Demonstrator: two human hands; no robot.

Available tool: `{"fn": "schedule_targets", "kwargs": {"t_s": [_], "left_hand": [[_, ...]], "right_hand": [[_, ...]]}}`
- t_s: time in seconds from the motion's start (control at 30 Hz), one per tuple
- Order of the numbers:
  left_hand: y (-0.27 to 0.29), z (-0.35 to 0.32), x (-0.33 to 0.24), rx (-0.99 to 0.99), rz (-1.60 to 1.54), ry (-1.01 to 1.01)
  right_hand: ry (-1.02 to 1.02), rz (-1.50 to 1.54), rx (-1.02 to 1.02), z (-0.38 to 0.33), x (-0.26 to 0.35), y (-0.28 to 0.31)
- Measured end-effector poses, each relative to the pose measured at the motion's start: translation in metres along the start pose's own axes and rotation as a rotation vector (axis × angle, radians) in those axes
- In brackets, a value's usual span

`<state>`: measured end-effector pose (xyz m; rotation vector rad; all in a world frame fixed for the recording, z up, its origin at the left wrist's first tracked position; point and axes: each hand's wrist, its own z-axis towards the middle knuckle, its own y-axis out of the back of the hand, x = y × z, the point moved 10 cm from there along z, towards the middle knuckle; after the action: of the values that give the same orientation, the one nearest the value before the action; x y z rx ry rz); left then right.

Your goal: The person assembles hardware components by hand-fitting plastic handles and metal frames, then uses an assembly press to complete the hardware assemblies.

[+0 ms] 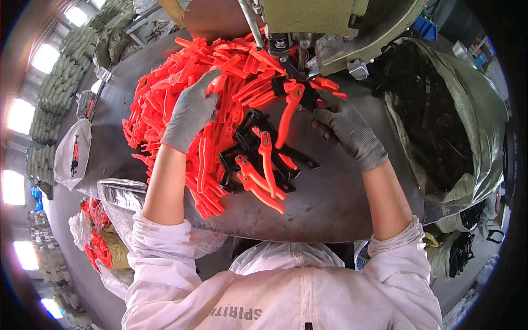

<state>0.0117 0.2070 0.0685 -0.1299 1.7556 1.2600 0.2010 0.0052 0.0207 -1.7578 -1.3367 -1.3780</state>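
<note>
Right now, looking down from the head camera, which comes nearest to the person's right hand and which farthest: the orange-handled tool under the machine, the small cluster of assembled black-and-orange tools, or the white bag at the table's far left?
Measured from the right hand:
1. Orange-handled tool, just to its left under the machine, gripped by the hand.
2. Cluster of assembled tools, lower left, mid-table.
3. White bag, hanging at the table's far left edge.

Bright windows (21, 115), stacked sacks (60, 82) — grey floor (66, 212)

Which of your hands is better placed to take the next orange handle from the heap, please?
The left hand, probably: it already rests on the heap of orange handles, fingers curled over one. The right hand is busy holding an orange and black piece under the machine.
</note>
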Motion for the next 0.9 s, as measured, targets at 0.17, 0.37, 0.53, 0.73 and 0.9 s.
{"fn": "schedule_targets", "kwargs": {"t_s": [0.17,0.37,0.53,0.73,0.9], "left_hand": [[-0.025,-0.012,-0.038,0.108,0.222,-0.321],[-0.090,-0.035,-0.084,0.497,-0.270,-0.098],[-0.132,-0.040,-0.102,0.581,-0.629,-0.107],[-0.154,-0.036,-0.047,0.502,-0.357,-0.094],[-0.155,-0.021,-0.017,0.432,-0.588,0.064]], "right_hand": [[-0.069,0.100,0.043,0.009,-0.028,-0.003],[-0.017,0.145,0.008,0.009,-0.033,0.001],[0.005,0.086,0.031,0.005,-0.012,-0.002],[0.373,-1.315,-0.965,0.063,0.019,0.161],[0.503,-1.231,-0.878,0.091,0.009,0.180]]}}
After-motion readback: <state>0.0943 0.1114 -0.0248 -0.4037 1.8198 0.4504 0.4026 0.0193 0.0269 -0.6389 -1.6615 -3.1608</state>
